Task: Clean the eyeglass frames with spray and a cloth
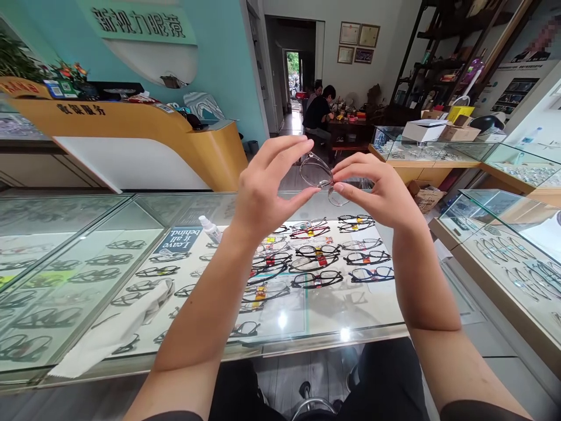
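left hand and right hand both pinch the glasses, a shared grip probably keeping them steady above the table!

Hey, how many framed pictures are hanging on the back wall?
4, right of the doorway: top-left frame, top-right frame, bottom-left frame and bottom-right frame. None of these is hidden.

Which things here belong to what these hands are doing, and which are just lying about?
In hand:
- thin-rimmed glasses, between left hand and right hand

Lying about, apparently:
- white bottle
- white cloth or paper
- blue sign
- displayed glasses
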Demonstrator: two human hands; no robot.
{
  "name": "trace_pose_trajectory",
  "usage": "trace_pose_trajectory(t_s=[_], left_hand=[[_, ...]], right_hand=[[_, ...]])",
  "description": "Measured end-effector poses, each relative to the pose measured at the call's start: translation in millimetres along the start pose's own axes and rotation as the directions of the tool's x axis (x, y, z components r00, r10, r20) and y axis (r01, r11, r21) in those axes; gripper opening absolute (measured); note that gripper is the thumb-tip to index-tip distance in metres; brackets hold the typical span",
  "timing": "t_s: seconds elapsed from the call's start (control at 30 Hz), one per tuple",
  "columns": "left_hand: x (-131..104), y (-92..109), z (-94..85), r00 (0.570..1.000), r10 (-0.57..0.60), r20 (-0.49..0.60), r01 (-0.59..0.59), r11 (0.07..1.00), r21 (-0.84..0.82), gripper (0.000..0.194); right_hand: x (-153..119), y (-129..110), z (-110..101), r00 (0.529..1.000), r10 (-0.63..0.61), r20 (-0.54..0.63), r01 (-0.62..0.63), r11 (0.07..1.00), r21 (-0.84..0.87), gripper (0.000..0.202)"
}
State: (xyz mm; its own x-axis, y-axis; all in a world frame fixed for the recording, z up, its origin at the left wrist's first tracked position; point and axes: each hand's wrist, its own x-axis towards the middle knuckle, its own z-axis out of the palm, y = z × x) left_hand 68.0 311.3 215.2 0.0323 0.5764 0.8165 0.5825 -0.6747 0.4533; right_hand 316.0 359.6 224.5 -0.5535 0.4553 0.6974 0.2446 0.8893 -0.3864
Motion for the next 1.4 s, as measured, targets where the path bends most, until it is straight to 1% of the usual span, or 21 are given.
trace_pose_trajectory(t_s=[0.13, 0.23, 0.33, 0.5, 0.63, 0.73, 0.8, 0.83, 0.87, 0.9, 0.93, 0.97, 1.0, 1.03, 1.1, 1.13, 1.17, 1.27, 1.33, 1.4], left_hand=[[-1, 0, -3.1, 0.999, -0.038, -0.003, 0.038, 0.999, -0.027, 0.071], [-4, -2, -2.0, 0.999, 0.035, 0.017, -0.034, 0.999, -0.015, 0.074], [-8, -7, 0.7, 0.991, 0.129, 0.020, -0.128, 0.991, -0.027, 0.073], [-11, -14, 5.8, 0.979, 0.205, 0.015, -0.203, 0.976, -0.080, 0.073], [-9, -18, 9.3, 0.980, 0.199, 0.007, -0.196, 0.968, -0.157, 0.074], [-9, -17, 12.8, 0.984, 0.179, 0.014, -0.173, 0.966, -0.192, 0.074], [-11, -12, 17.0, 0.987, 0.158, -0.010, -0.157, 0.969, -0.189, 0.076], [-12, -8, 19.7, 0.989, 0.140, -0.051, -0.146, 0.974, -0.172, 0.075], [-14, -4, 22.9, 0.987, 0.115, -0.113, -0.131, 0.981, -0.143, 0.070], [-16, 0, 26.3, 0.979, 0.086, -0.186, -0.108, 0.988, -0.107, 0.061], [-18, 5, 29.9, 0.965, 0.057, -0.254, -0.077, 0.995, -0.069, 0.047], [-20, 9, 33.3, 0.954, 0.025, -0.297, -0.038, 0.998, -0.039, 0.033], [-22, 12, 36.6, 0.954, -0.013, -0.300, 0.007, 1.000, -0.024, 0.023], [-23, 14, 39.6, 0.963, -0.059, -0.264, 0.054, 0.998, -0.027, 0.021], [-24, 16, 45.1, 0.976, -0.158, -0.149, 0.148, 0.986, -0.071, 0.023], [-23, 15, 47.6, 0.974, -0.200, -0.107, 0.189, 0.976, -0.103, 0.023], [-22, 14, 49.8, 0.968, -0.236, -0.088, 0.223, 0.965, -0.137, 0.022], [-20, 8, 54.6, 0.944, -0.314, -0.103, 0.285, 0.931, -0.228, 0.019], [-20, 6, 55.9, 0.931, -0.351, -0.097, 0.315, 0.911, -0.267, 0.017], [-21, 5, 57.0, 0.924, -0.372, -0.085, 0.334, 0.896, -0.291, 0.015]], right_hand=[[-1, -2, 0, 1.000, -0.010, 0.004, 0.010, 0.999, 0.045, 0.028], [-1, -2, 1, 1.000, -0.012, -0.008, 0.013, 0.997, 0.080, 0.025], [-1, -1, 2, 1.000, 0.019, -0.011, -0.017, 0.988, 0.154, 0.022], [0, 1, 4, 0.997, 0.072, 0.012, -0.072, 0.953, 0.294, 0.023], [1, -1, 3, 0.992, 0.100, 0.079, -0.123, 0.910, 0.396, 0.027], [1, -1, 3, 0.983, 0.129, 0.132, -0.176, 0.873, 0.454, 0.030], [2, 1, 4, 0.985, 0.144, 0.099, -0.174, 0.860, 0.480, 0.031], [2, 3, 6, 0.987, 0.148, 0.057, -0.157, 0.865, 0.477, 0.031], [3, 5, 8, 0.989, 0.150, 0.002, -0.135, 0.880, 0.455, 0.031], [3, 7, 10, 0.987, 0.148, -0.058, -0.111, 0.903, 0.415, 0.030], [3, 8, 13, 0.983, 0.141, -0.115, -0.091, 0.929, 0.360, 0.029], [2, 9, 17, 0.979, 0.129, -0.161, -0.077, 0.952, 0.298, 0.027], [2, 10, 21, 0.974, 0.113, -0.194, -0.066, 0.969, 0.237, 0.026], [1, 9, 26, 0.971, 0.098, -0.220, -0.058, 0.982, 0.181, 0.023], [0, 7, 37, 0.962, 0.068, -0.264, -0.049, 0.996, 0.075, 0.018], [0, 5, 43, 0.956, 0.054, -0.289, -0.051, 0.999, 0.017, 0.016], [-1, 3, 49, 0.948, 0.040, -0.315, -0.057, 0.997, -0.045, 0.015], [-3, -2, 64, 0.930, 0.019, -0.368, -0.101, 0.973, -0.207, 0.016], [-6, -7, 70, 0.927, 0.015, -0.374, -0.123, 0.956, -0.267, 0.020], [-13, -11, 72, 0.933, 0.007, -0.359, -0.120, 0.949, -0.292, 0.025]])
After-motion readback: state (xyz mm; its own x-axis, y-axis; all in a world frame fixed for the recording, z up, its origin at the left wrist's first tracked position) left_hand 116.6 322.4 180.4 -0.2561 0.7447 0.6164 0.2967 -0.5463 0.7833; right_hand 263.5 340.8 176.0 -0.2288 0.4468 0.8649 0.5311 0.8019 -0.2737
